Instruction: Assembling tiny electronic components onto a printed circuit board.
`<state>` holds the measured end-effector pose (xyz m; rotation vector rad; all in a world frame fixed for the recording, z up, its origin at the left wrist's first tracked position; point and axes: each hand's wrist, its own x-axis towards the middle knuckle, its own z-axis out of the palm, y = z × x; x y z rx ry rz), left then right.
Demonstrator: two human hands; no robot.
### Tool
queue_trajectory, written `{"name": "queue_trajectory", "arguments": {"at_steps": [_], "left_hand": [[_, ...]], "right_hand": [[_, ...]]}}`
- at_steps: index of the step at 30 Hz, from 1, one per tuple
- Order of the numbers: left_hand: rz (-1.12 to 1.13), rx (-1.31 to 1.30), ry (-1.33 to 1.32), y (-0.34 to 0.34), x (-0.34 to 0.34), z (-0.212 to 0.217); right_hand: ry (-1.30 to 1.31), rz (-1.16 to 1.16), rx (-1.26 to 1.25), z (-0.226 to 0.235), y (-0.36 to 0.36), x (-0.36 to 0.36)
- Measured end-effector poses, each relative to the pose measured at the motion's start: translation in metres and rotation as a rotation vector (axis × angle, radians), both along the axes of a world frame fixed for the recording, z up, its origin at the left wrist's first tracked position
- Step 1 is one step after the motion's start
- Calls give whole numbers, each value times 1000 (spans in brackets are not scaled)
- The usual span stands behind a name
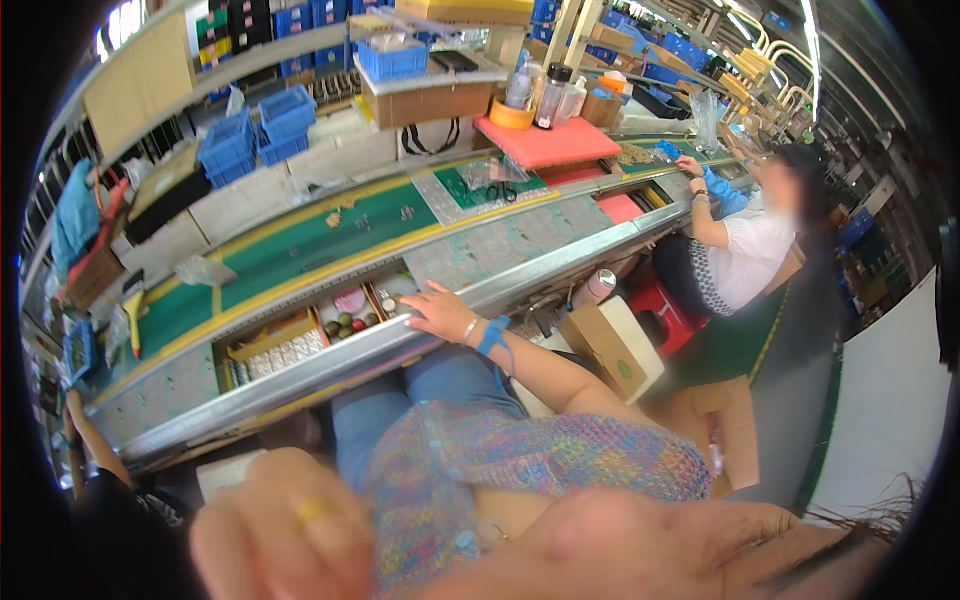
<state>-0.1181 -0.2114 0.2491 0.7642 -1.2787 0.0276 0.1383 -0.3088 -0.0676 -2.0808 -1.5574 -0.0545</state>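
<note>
My right hand (pixel 438 312) rests on the metal edge of the workbench, fingers spread and apart, nothing visible in them. A bracelet and a blue wrist strap (pixel 493 336) circle that wrist. Just left of its fingertips is an open compartment (pixel 318 338) in the bench front, with small round green and dark red things (pixel 346 326), a pink item (pixel 350 301) and rows of silvery pieces (pixel 285 357). Very close to the camera, my left hand (pixel 285 525) is raised and blurred, fingers curled, a gold-coloured ring on one. Whatever it may hold is hidden.
A green conveyor belt (pixel 300 245) with yellow edges runs beyond the bench. Blue bins (pixel 228 148), a red pad (pixel 548 142) with bottles and a tape roll stand behind. A co-worker (pixel 745 235) sits at right; another person's arm (pixel 95 440) reaches in at left. Cardboard boxes (pixel 610 350) lie at right.
</note>
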Motion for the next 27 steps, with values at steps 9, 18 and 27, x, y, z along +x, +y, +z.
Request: {"name": "queue_trajectory", "arguments": {"at_steps": [9, 18, 27], "left_hand": [[175, -156, 232, -81, 34, -20], [-279, -354, 224, -114, 47, -15], [-212, -481, 149, -97, 72, -30]], "right_hand": [[-33, -78, 367, 9, -12, 10], [-87, -96, 379, 5, -8, 7], [-43, -157, 370, 24, -21, -6]]}}
